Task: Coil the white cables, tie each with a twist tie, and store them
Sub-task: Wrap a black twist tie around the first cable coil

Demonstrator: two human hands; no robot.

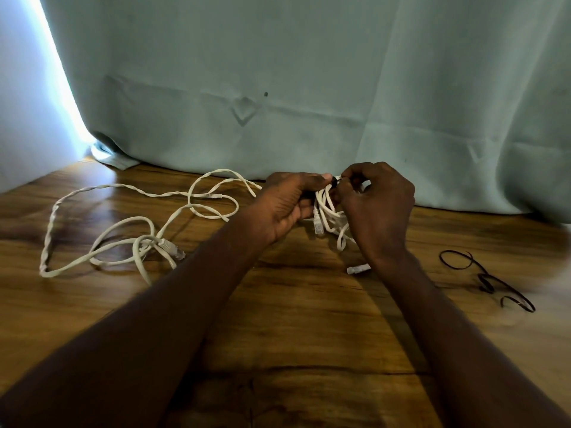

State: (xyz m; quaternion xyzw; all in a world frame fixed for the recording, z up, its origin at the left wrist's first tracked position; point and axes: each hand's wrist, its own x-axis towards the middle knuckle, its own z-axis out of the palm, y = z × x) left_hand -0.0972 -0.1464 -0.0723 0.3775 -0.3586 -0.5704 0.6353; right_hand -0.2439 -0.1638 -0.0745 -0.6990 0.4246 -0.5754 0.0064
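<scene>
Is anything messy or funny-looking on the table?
Yes. The loose white cable on the left sprawls in tangled loops over the wooden table, and part of it is twisted on itself. The black twist ties on the right lie curled, not straight.

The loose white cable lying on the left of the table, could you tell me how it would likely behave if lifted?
The loose white cable would probably sag and trail, since it sprawls in slack loops. It may snag, as strands cross near its connector. It looks light on the table.
</scene>
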